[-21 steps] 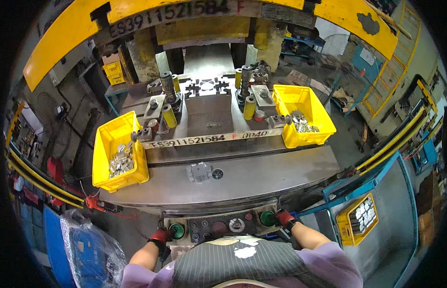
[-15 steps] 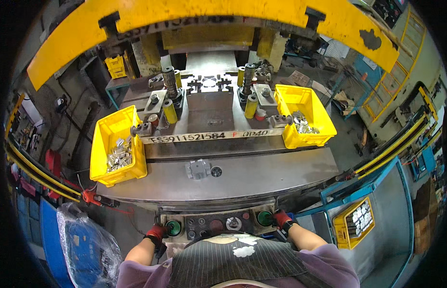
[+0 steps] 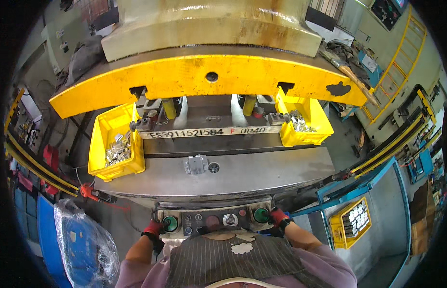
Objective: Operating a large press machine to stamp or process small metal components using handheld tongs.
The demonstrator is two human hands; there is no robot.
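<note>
My left hand [image 3: 154, 228], in a red glove with a dark cuff, is at the outer side of the left green button [image 3: 170, 223] on the control panel. On the other side, my right hand [image 3: 279, 217], gloved alike, is against the right green button [image 3: 261, 215]. The fingers of both hands are too small and partly hidden to show their pose. A broad yellow press beam [image 3: 212, 77] hangs low over the die, hiding most of its upper parts. A grey metal part [image 3: 196, 164] and a small dark round knob [image 3: 214, 167] lie on the steel bed [image 3: 266, 168].
Yellow bins with small metal pieces flank the die: a left bin [image 3: 96, 153] and a right bin [image 3: 300, 139]. A yellow crate [image 3: 339, 230] of stacked pieces stands at the right. Plastic wrap covers a blue object [image 3: 86, 240] at the lower left. Yellow-black rails edge both sides.
The yellow press beam has come down over the die, covering its posts and bringing the pale machine body above into sight. Both hands stay at the green buttons. The view has shifted slightly.
</note>
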